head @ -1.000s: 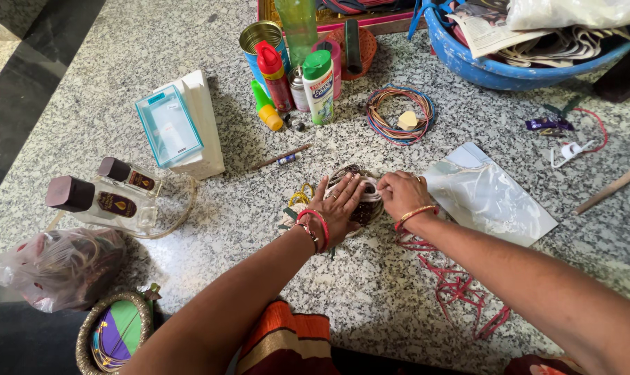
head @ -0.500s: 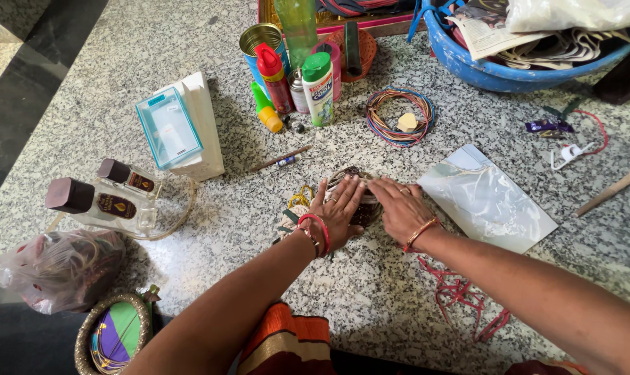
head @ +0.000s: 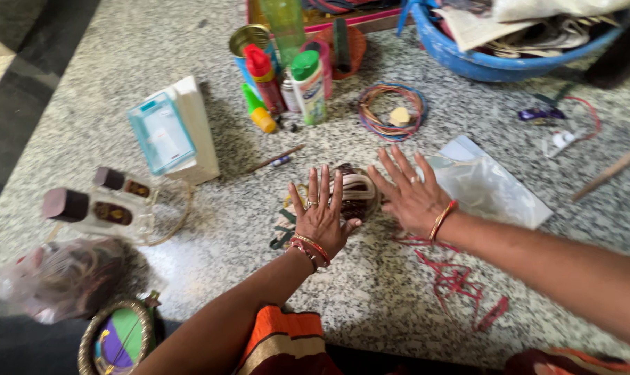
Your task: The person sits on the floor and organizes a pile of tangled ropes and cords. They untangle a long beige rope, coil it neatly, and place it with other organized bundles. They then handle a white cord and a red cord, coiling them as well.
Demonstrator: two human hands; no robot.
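Speckled granite floor (head: 398, 292) carries bottles (head: 287, 76), a wire coil (head: 391, 111), a plastic pouch (head: 492, 187), a blue tub (head: 468, 59), red scraps (head: 461, 285).

a bundle of bangles (head: 356, 193) lay on the floor (head: 370, 292) between the left hand (head: 322, 219) and right hand (head: 412, 198), a plastic pouch (head: 492, 191) to its right, bottles (head: 287, 80) behind, possibly touching.

brown-and-white bangle stack (head: 356, 191), on granite floor
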